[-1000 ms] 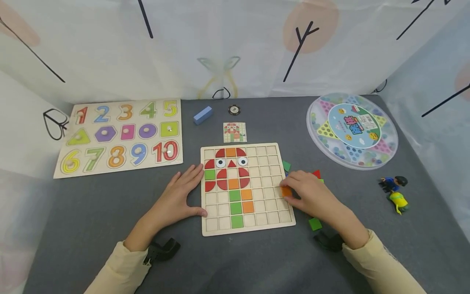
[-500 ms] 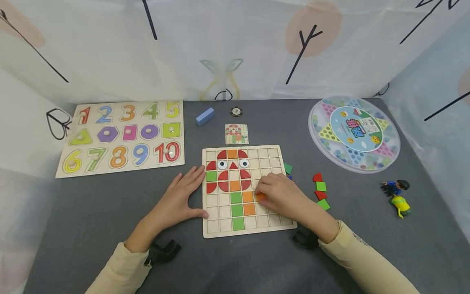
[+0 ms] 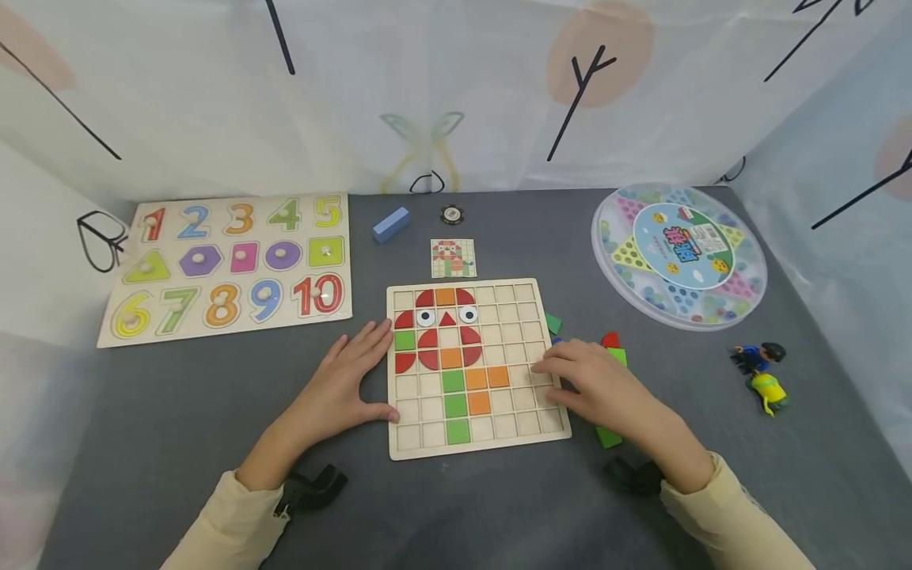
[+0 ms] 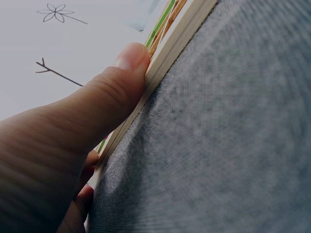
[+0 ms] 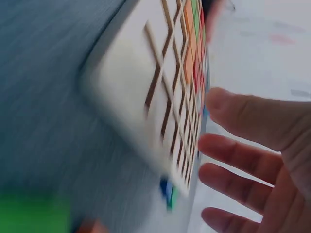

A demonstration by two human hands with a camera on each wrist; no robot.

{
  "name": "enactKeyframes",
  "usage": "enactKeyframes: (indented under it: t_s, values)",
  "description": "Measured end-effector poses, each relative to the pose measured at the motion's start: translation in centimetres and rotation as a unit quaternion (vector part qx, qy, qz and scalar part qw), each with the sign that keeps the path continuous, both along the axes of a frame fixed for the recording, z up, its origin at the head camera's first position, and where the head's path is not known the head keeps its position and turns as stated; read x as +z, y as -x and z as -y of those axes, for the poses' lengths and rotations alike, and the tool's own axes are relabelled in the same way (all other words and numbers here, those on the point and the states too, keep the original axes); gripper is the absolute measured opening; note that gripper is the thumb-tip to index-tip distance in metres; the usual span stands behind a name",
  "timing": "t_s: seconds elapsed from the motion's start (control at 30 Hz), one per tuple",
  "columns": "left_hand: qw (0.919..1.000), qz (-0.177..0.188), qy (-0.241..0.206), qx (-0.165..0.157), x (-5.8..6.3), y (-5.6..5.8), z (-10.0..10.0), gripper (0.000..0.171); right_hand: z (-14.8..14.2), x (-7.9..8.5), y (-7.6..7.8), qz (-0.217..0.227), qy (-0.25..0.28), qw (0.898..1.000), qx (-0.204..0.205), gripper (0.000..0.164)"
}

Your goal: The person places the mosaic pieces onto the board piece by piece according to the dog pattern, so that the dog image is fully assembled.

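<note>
A wooden grid board (image 3: 516, 400) lies flat, with red, green and orange pieces set in some of its squares. My left hand (image 3: 347, 380) touches the board's left edge, thumb low and fingers higher up; its thumb (image 4: 131, 60) rests along the edge in the left wrist view. My right hand (image 3: 602, 384) is over the board's right edge with nothing in it. In the right wrist view, its thumb (image 5: 243, 114) stands apart from the fingers. One orange tile (image 3: 498, 376) sits in a square right of another orange one. Loose tiles (image 3: 609, 437) lie partly hidden by my right hand.
Behind the board is a small pattern card (image 3: 453, 259), then a blue block (image 3: 391, 225) and a round black token (image 3: 452, 214). A number puzzle (image 3: 167, 297) lies left, a round game box (image 3: 627, 297) right, and toy figures (image 3: 768, 392) far right.
My right hand carried an orange tile leftward onto the board and let go of it in a square. Afterwards it moved back right. My left hand stayed at the board's edge.
</note>
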State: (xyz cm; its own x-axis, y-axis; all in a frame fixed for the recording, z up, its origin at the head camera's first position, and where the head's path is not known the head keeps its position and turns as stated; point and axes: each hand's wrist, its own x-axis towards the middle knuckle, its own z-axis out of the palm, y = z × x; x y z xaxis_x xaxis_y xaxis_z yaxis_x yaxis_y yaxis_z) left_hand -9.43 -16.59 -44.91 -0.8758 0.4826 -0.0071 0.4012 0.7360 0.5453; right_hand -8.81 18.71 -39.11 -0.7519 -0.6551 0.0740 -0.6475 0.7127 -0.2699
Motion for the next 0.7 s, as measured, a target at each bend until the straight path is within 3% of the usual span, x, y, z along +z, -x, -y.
enactKeyframes:
  t_s: [0.3, 0.5, 0.7]
  values:
    - [1.0, 0.002, -0.004, 0.001, 0.1, 0.1, 0.1, 0.113, -4.6, 0.2, -2.9, 0.022, -0.035, 0.998, -0.036, 0.033]
    - [1.0, -0.001, -0.005, 0.002, -0.1, 0.1, 0.3, 0.113, -5.3, -0.4, -3.3, -0.018, -0.043, 0.996, -0.074, 0.031]
    - [0.9999, -0.012, -0.01, -0.007, -0.2, 0.1, 0.1, 0.112, -5.5, -0.8, -3.6, -0.023, -0.079, 0.991, -0.109, 0.031]
